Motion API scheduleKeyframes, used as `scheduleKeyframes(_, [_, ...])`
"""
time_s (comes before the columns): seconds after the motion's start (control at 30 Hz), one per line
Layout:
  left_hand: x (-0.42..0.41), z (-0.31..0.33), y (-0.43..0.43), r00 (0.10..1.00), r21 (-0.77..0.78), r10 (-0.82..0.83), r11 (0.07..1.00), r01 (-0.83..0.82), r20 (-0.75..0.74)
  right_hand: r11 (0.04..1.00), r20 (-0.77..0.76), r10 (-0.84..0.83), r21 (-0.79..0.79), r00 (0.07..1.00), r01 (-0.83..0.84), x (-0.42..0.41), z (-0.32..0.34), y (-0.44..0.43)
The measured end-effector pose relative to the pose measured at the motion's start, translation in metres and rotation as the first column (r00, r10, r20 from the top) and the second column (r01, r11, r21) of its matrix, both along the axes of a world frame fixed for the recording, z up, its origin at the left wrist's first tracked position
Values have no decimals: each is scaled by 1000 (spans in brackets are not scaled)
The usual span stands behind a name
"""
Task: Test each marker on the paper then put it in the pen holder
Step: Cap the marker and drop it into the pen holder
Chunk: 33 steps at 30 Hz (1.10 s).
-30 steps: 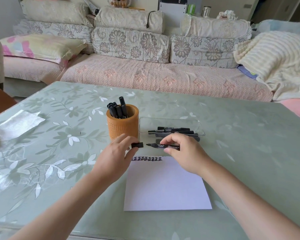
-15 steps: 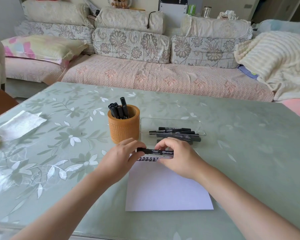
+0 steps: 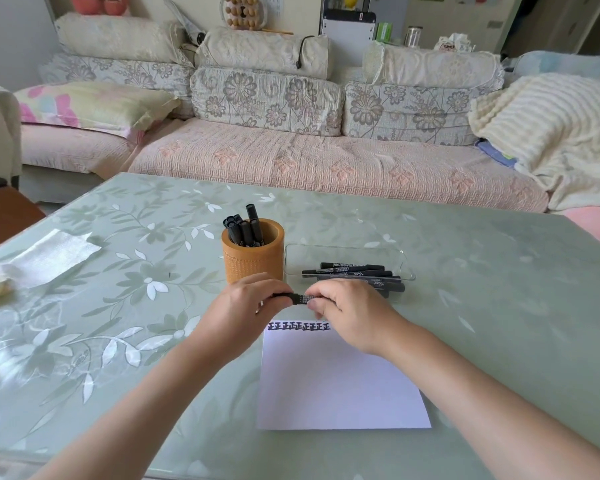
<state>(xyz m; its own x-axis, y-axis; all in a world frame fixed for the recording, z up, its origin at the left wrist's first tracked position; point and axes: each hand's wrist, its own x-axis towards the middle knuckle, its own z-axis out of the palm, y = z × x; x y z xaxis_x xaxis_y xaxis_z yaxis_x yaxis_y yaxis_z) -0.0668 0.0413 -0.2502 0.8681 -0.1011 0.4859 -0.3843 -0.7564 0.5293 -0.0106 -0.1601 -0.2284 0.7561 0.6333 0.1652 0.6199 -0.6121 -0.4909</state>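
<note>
Head-worn wide view looks forward and down over table (image 3: 465, 306) toward sofa (image 3: 326, 168).

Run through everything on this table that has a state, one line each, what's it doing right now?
Marker, held level between both hands, ends hidden.
Left hand, fingers curled round the marker.
Right hand, fingers pinching the marker.
Pen holder, upright, standing markers inside.
Clear tray, lidless, spare markers lying flat.
Paper, flat, marks along far edge, rest blank.
</note>
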Motion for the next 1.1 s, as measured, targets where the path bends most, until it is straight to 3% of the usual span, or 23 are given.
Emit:
scheduleKeyframes(0.17, [4,-3,4,999,38,17,999,-16,-40,999,-37,36,-37,999,-37,4,-1,10])
scheduleKeyframes(0.33, [9,-10,15,993,37,76,997,-73,-90,999,-25,-51,-9,998,50,10,2,16])
scheduleKeyframes(0.5, [12,-18,24,979,166,100,984,-70,-180,931,-40,-203,303,978,205,20,21,28])
scheduleKeyframes(0.6, [13,-25,24,960,271,96,962,-22,-263,842,-96,-195,494,976,216,36,41,48])
scheduleKeyframes(0.77, [15,-31,26,951,319,61,947,40,-302,752,-121,-224,610,967,250,67,67,83])
scheduleKeyframes(0.9, [14,-31,25,954,331,39,941,65,-297,842,-165,-236,458,958,286,81,62,102])
scheduleKeyframes(1.0, [13,-29,24,951,345,48,936,64,-305,938,-63,-299,163,952,305,83,51,108])
scheduleKeyframes(1.1, [13,-28,22,951,355,53,933,62,-305,946,12,-323,-2,946,323,82,45,114])
